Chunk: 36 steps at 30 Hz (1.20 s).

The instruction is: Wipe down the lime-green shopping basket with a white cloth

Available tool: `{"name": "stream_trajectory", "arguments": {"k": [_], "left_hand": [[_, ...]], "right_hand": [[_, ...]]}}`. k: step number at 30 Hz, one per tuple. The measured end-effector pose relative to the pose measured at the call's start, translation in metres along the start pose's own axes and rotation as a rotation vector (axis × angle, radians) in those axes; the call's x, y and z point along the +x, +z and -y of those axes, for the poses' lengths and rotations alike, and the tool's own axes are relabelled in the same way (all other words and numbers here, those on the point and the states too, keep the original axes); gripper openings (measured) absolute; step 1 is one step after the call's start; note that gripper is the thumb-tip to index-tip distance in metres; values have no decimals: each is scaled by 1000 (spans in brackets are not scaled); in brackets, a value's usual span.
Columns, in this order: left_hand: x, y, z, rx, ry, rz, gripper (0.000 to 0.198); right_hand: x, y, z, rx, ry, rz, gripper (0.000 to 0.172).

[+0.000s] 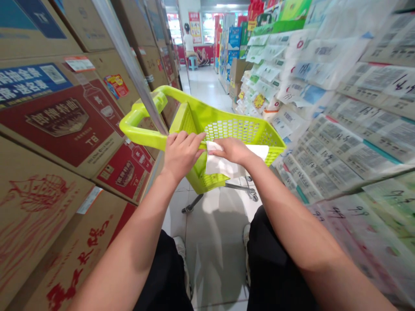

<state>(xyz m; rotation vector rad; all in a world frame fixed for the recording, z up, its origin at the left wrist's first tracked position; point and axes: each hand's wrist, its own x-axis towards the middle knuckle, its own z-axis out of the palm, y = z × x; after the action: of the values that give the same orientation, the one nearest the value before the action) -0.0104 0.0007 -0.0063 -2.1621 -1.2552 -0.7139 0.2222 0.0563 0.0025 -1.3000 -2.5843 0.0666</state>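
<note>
A lime-green plastic shopping cart (227, 125) stands in front of me in a narrow shop aisle. My left hand (180, 152) lies closed over the near rim of the cart, fingers curled on the edge. My right hand (232, 150) presses a white cloth (220, 166) against the same rim, fingers folded over it. The cloth hangs down the cart's front wall. The cart's looped handle (142, 125) sticks out to the left.
Stacked cardboard boxes (65, 129) line the left side. Shelves of white packaged goods (340, 108) fill the right. A tiled floor (207, 86) runs ahead to a person (188, 43) standing far off by a blue stool.
</note>
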Motion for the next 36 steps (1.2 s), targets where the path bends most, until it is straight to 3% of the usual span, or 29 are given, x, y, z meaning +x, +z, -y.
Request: {"name": "stream_trajectory", "arguments": {"k": [5, 10, 13, 20, 26, 32, 36], "left_hand": [[-1, -1, 4, -29, -2, -15, 39], [-1, -2, 1, -59, -15, -38, 29], [-2, -3, 2, -53, -25, -33, 31], [-3, -6, 3, -68, -64, -10, 44], [-3, -5, -5, -42, -50, -43, 35], [-3, -4, -1, -58, -41, -27, 41], [-3, -4, -1, -83, -63, -19, 39]], "right_hand": [[-12, -3, -27, -3, 80, 100, 46], [-1, 11, 6, -119, 117, -23, 65], [6, 13, 22, -119, 123, -48, 67], [-5, 8, 13, -108, 87, -11, 48], [-3, 22, 39, -183, 184, -185, 58], [-6, 8, 30, -129, 84, -23, 46], [-5, 11, 41, -150, 176, -109, 57]]}}
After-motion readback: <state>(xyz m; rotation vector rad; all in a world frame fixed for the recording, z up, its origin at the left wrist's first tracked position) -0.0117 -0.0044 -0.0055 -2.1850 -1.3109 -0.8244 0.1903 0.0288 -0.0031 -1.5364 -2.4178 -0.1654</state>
